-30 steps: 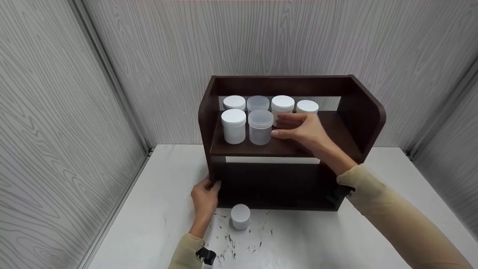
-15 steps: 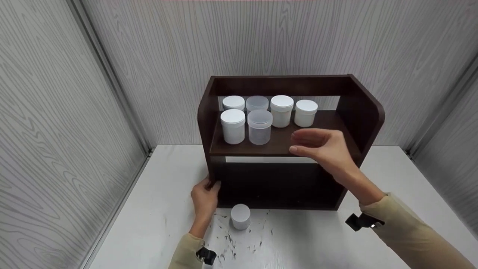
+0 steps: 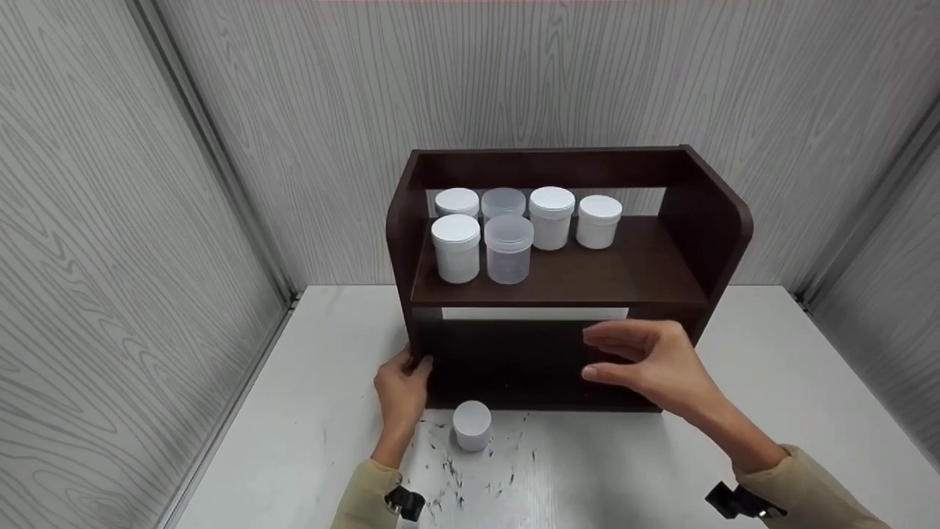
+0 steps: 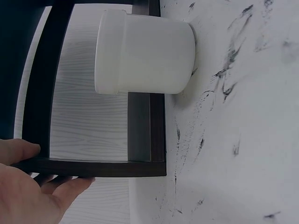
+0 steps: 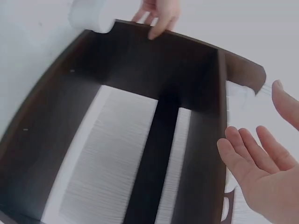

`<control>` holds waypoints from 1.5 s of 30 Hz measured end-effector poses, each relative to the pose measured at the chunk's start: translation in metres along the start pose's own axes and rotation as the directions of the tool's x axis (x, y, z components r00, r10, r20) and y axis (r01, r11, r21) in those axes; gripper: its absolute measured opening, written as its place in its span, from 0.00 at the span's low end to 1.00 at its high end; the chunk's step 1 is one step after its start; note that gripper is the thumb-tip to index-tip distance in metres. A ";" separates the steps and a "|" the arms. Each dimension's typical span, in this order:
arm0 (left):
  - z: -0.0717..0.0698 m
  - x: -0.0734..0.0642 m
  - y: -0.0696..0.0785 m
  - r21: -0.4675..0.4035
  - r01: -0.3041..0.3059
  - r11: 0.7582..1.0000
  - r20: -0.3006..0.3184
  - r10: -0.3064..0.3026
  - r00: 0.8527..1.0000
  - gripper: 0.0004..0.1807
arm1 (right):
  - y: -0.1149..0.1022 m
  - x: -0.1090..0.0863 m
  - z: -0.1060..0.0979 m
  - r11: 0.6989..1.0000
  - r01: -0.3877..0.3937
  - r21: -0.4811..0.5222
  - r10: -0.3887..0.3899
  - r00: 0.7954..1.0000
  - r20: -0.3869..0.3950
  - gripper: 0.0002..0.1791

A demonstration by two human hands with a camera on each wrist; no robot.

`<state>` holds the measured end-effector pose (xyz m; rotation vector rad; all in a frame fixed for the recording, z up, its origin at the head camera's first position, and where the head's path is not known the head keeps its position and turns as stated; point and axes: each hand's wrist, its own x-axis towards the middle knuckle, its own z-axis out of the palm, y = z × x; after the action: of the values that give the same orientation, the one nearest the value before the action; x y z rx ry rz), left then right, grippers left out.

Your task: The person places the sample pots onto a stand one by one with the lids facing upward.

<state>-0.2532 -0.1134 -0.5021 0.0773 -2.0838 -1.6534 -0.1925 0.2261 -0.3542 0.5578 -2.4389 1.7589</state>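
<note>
My left hand grips the left side panel of a dark brown two-tier shelf, thumb inside and fingers outside, as the left wrist view also shows. In front of the shelf's lower left, a small white lidded jar stands upright on the table. Nothing is in my right hand, which hovers before the lower tier with thumb and fingers apart. Several jars stand on the upper tier: white-lidded ones such as the front left jar, and translucent ones such as the front translucent jar.
Dark scuff marks streak the white table around the small jar. Wood-grain panels close in the back and both sides. A short white jar is the rightmost on the upper tier.
My right hand has drawn away from the front translucent jar, moving down and right, off the upper tier. The left hand keeps its grip on the panel.
</note>
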 end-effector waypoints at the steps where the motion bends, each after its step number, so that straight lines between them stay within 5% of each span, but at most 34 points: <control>1: 0.000 0.000 0.000 0.002 -0.001 1.000 -0.001 0.001 1.000 0.17 | 0.004 -0.003 0.001 1.000 -0.006 -0.006 0.006 1.000 0.007 0.26; 27: 0.001 0.001 -0.001 0.011 -0.007 1.000 -0.008 0.007 1.000 0.18 | 0.097 -0.047 0.054 0.996 -0.085 0.025 0.083 0.992 0.094 0.28; 45: 0.000 0.000 0.000 0.015 -0.002 1.000 -0.013 0.003 1.000 0.17 | 0.127 -0.037 0.097 0.991 -0.130 0.027 0.124 0.981 0.152 0.30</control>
<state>-0.2531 -0.1135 -0.5025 0.0904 -2.0856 -1.6315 -0.1871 0.1800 -0.5117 0.5689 -2.6014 1.8780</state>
